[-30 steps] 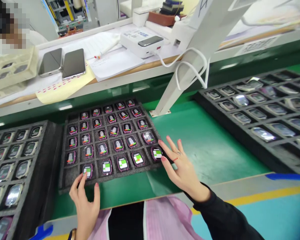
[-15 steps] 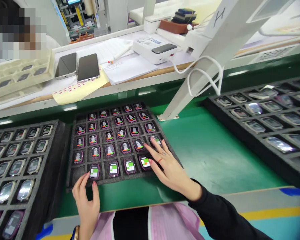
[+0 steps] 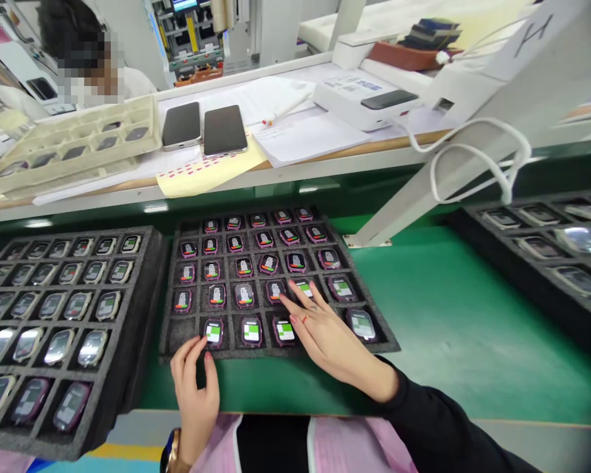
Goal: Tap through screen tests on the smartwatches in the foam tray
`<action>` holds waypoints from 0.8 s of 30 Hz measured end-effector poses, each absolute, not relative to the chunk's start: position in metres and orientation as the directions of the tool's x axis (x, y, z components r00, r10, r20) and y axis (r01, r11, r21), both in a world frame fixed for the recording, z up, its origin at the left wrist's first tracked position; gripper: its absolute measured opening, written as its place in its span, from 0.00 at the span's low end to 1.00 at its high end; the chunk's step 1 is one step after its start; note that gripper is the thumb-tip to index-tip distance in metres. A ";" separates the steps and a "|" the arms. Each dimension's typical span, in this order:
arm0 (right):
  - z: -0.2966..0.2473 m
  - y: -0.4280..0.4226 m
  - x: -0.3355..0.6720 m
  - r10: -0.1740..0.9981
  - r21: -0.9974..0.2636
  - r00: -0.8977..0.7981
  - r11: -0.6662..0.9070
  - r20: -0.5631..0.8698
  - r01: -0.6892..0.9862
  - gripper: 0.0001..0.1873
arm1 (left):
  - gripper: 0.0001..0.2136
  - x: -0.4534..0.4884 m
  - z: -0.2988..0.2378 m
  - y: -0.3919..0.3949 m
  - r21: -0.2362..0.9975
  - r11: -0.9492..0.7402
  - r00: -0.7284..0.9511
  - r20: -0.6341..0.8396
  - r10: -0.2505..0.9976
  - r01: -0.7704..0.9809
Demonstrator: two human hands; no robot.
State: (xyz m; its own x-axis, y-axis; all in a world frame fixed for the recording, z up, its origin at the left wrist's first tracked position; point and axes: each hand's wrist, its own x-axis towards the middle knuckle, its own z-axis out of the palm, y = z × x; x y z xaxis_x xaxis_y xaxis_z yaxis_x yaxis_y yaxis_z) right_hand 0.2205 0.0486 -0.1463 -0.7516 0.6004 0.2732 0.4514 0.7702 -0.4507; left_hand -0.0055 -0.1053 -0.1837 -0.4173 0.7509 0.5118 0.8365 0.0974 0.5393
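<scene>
Right hand point(image 3: 328, 335), palm down, fingers fanned and thumb apart, slants in from a black sleeve point(image 3: 443, 420) over the front right part of a dark compartmented tray point(image 3: 390, 341); whether the fingertips touch is unclear. Left hand point(image 3: 196, 387), upright from the wrist, fingers curved and thumb apart, has its fingertips at a purple-cased watch point(image 3: 213, 333) in the tray's front row. Similar watches point(image 3: 244, 294) fill the rows behind. The tray lies on a green table point(image 3: 438, 322), between two other watch trays point(image 3: 142, 309).

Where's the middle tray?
In the head view, the middle tray lies just left of centre on the green bench, between the left tray and the post, left hand and right hand at its near side.
</scene>
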 end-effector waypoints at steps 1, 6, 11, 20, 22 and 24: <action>-0.145 0.048 0.216 0.597 -0.453 -0.752 0.773 0.280 0.445 0.23 | 0.13 -0.006 -0.184 -0.106 0.543 0.091 -0.416 0.513 0.751 0.834; -0.139 0.043 0.189 0.527 -0.477 -0.795 0.805 0.301 0.353 0.23 | 0.13 -0.010 -0.182 -0.107 0.591 0.090 -0.444 0.488 0.751 0.802; -0.140 0.040 0.166 0.490 -0.426 -0.830 0.832 0.267 0.354 0.23 | 0.12 -0.033 -0.173 -0.098 0.630 0.151 -0.525 0.463 0.714 0.762; -0.130 0.031 0.119 0.385 -0.397 -0.889 0.877 0.248 0.269 0.25 | 0.14 -0.052 -0.170 -0.082 0.462 0.357 -0.559 0.437 0.705 0.812; -0.135 0.030 0.110 0.379 -0.377 -0.895 0.884 0.233 0.276 0.24 | 0.16 -0.051 -0.168 -0.082 0.428 0.398 -0.564 0.396 0.725 0.811; -0.138 0.031 0.105 0.385 -0.363 -0.893 0.886 0.231 0.288 0.24 | 0.18 -0.051 -0.166 -0.081 0.396 0.410 -0.550 0.358 0.755 0.821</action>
State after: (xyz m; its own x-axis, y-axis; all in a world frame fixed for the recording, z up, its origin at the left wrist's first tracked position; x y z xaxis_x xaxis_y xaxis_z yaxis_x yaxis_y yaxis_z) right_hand 0.1049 0.0314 -0.1384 -0.8932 0.3854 0.2314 0.2884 0.8861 -0.3628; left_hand -0.0506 -0.0812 -0.1656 -0.5497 0.7548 0.3578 0.8214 0.4104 0.3961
